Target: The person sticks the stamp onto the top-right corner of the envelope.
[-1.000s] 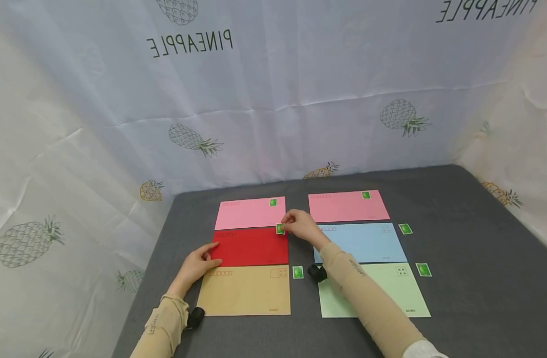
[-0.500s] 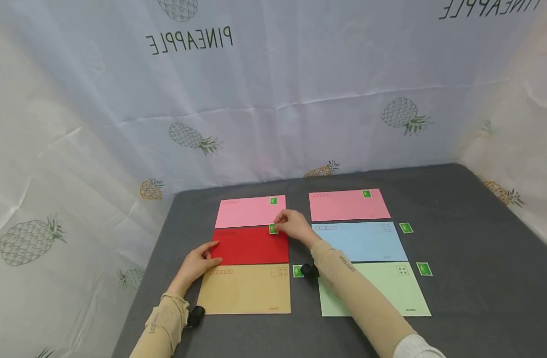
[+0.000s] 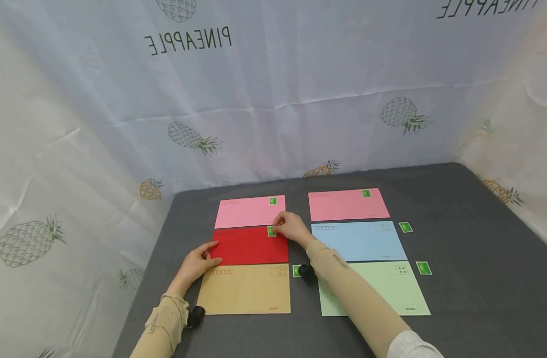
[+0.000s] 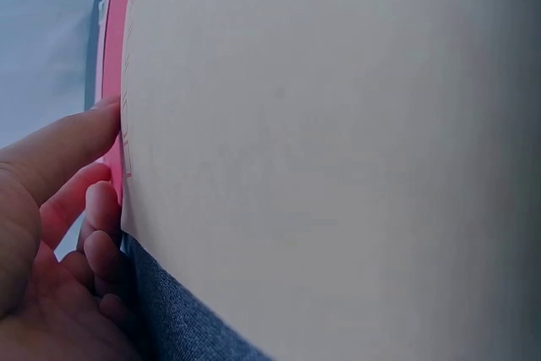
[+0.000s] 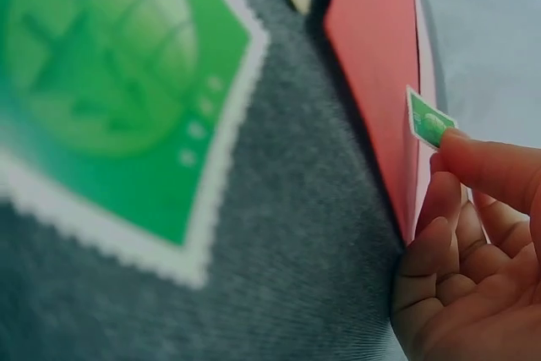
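Note:
A green stamp [image 3: 271, 231] with a white perforated edge is pinched between thumb and finger of my right hand [image 3: 293, 227]. In the right wrist view the same stamp [image 5: 429, 120] stands tilted at the fingertips. It is over the upper right corner of the red envelope [image 3: 248, 248]. My left hand [image 3: 195, 266] rests on that envelope's left edge, thumb and forefinger spread apart. Up close in the left wrist view, the thumb of my left hand [image 4: 51, 209] touches the edge; the tan envelope [image 4: 296, 141] fills most of that view.
Pink envelopes [image 3: 244, 214] [image 3: 345, 208] at the back each bear a green stamp. A blue envelope [image 3: 367, 243] and a light green envelope [image 3: 390, 293] lie at right. Loose stamps [image 3: 405, 227] [image 3: 423, 268] lie beside them; another stamp [image 5: 127, 82] lies under my right wrist. The cloth is dark grey.
My right hand has carried the stamp left from the red envelope's right edge onto its upper right corner, then slightly toward me. My left hand has stayed in place.

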The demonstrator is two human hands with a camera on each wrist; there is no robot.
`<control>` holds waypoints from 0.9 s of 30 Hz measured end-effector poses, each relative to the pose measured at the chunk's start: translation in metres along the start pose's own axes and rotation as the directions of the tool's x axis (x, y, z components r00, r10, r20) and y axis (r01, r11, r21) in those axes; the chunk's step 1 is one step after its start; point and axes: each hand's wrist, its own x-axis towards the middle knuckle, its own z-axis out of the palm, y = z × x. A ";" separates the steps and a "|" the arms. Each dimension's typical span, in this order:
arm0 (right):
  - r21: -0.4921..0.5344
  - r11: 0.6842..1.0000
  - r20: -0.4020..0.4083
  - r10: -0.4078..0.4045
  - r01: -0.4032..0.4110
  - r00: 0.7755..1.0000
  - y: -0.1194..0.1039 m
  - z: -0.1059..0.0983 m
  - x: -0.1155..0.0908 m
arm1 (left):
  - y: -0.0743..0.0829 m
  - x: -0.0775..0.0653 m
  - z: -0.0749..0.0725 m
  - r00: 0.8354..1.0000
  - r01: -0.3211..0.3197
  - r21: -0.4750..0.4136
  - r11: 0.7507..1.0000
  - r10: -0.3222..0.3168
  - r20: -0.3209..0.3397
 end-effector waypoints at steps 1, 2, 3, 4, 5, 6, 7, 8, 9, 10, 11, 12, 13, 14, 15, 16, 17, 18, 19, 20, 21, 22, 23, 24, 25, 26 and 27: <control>0.000 1.000 0.000 0.002 -0.002 1.000 0.000 0.000 0.000 | 0.000 0.000 0.000 1.000 0.001 0.000 1.000 -0.001 0.001; -0.001 1.000 -0.001 0.005 -0.005 1.000 0.001 0.000 0.000 | 0.000 0.000 0.000 1.000 0.002 0.001 1.000 -0.002 0.001; -0.006 1.000 -0.003 0.008 -0.008 1.000 0.001 0.000 0.000 | 0.000 0.000 0.000 1.000 0.004 0.002 1.000 -0.004 -0.001; -0.011 1.000 -0.006 0.009 -0.010 1.000 0.002 0.000 0.000 | 0.000 0.001 0.000 1.000 0.002 0.006 1.000 -0.002 -0.001; -0.013 1.000 -0.010 0.012 -0.012 1.000 0.002 0.001 0.000 | 0.000 0.001 0.000 1.000 0.000 0.008 1.000 0.000 -0.001; -0.013 1.000 -0.013 0.015 -0.015 1.000 0.002 0.001 0.001 | 0.000 0.001 -0.001 1.000 -0.001 0.013 1.000 0.001 -0.001; -0.013 1.000 -0.016 0.019 -0.019 1.000 0.002 0.001 0.001 | 0.000 0.001 -0.001 1.000 0.002 0.014 1.000 -0.002 -0.003; -0.017 1.000 -0.018 0.022 -0.023 1.000 0.002 0.001 0.001 | 0.000 0.001 -0.001 1.000 0.002 0.015 1.000 -0.002 -0.003; -0.020 0.999 -0.019 0.027 -0.027 0.999 0.002 0.002 0.002 | 0.000 0.001 0.000 1.000 0.005 0.016 1.000 -0.004 -0.004; -0.021 0.999 -0.020 0.033 -0.033 0.999 0.002 0.002 0.002 | 0.000 0.001 0.000 1.000 0.002 0.018 1.000 -0.001 -0.002; -0.023 0.999 -0.023 0.039 -0.039 0.999 0.002 0.003 0.003 | 0.000 0.000 0.000 1.000 0.005 0.015 1.000 -0.005 -0.003; -0.027 0.999 -0.027 0.045 -0.045 0.999 0.002 0.003 0.003 | 0.000 0.000 0.000 1.000 0.002 0.017 1.000 -0.002 -0.001; -0.031 0.998 -0.032 0.050 -0.051 0.998 0.002 0.004 0.003 | 0.000 0.000 0.000 1.000 0.003 0.016 1.000 -0.003 0.001; -0.034 0.998 -0.037 0.055 -0.056 0.998 0.003 0.004 0.004 | 0.001 0.000 0.000 1.000 0.001 0.015 1.000 -0.001 0.003; -0.037 0.997 -0.042 0.059 -0.061 0.997 0.003 0.005 0.004 | 0.001 0.000 0.000 1.000 0.002 0.014 1.000 -0.002 0.002; -0.040 0.997 -0.046 0.062 -0.064 0.997 0.003 0.005 0.004 | 0.001 0.000 0.000 1.000 0.002 0.013 1.000 -0.002 0.003; -0.045 0.997 -0.050 0.065 -0.067 0.997 0.003 0.005 0.004 | 0.001 0.000 0.000 1.000 0.003 0.011 1.000 -0.003 0.003; -0.049 0.996 -0.051 0.067 -0.070 0.996 0.003 0.006 0.004 | 0.001 0.000 0.000 1.000 0.002 0.013 1.000 -0.002 0.004; -0.052 0.996 -0.050 0.068 -0.071 0.996 0.003 0.006 0.004 | 0.002 0.000 0.000 1.000 0.005 0.010 1.000 -0.005 0.002; -0.055 0.996 -0.051 0.070 -0.073 0.996 0.003 0.007 0.004 | 0.001 0.001 -0.001 1.000 0.008 0.008 1.000 -0.008 0.000; -0.056 0.996 -0.052 0.073 -0.075 0.996 0.002 0.007 0.003 | 0.002 0.001 -0.001 1.000 0.005 0.009 1.000 -0.005 0.000; -0.058 0.995 -0.053 0.076 -0.079 0.996 0.001 0.007 0.003 | 0.002 0.001 -0.001 1.000 0.001 0.009 1.000 -0.001 -0.001; -0.061 0.995 -0.055 0.079 -0.082 0.995 0.001 0.007 0.003 | 0.002 0.000 -0.001 1.000 -0.005 0.011 1.000 0.005 -0.002; -0.062 0.994 -0.058 0.082 -0.086 0.995 0.000 0.007 0.003 | 0.002 0.000 -0.001 1.000 -0.009 0.012 1.000 0.009 -0.002; -0.064 0.994 -0.061 0.086 -0.089 0.994 0.000 0.008 0.003 | 0.002 0.000 -0.001 1.000 -0.010 0.012 1.000 0.010 -0.003; -0.067 0.993 -0.066 0.090 -0.094 0.994 -0.001 0.008 0.002 | 0.001 0.000 -0.001 1.000 -0.012 0.013 1.000 0.012 -0.002; -0.070 0.993 -0.068 0.092 -0.097 0.993 -0.001 0.008 0.002 | 0.001 0.000 -0.001 1.000 -0.012 0.012 1.000 0.013 -0.003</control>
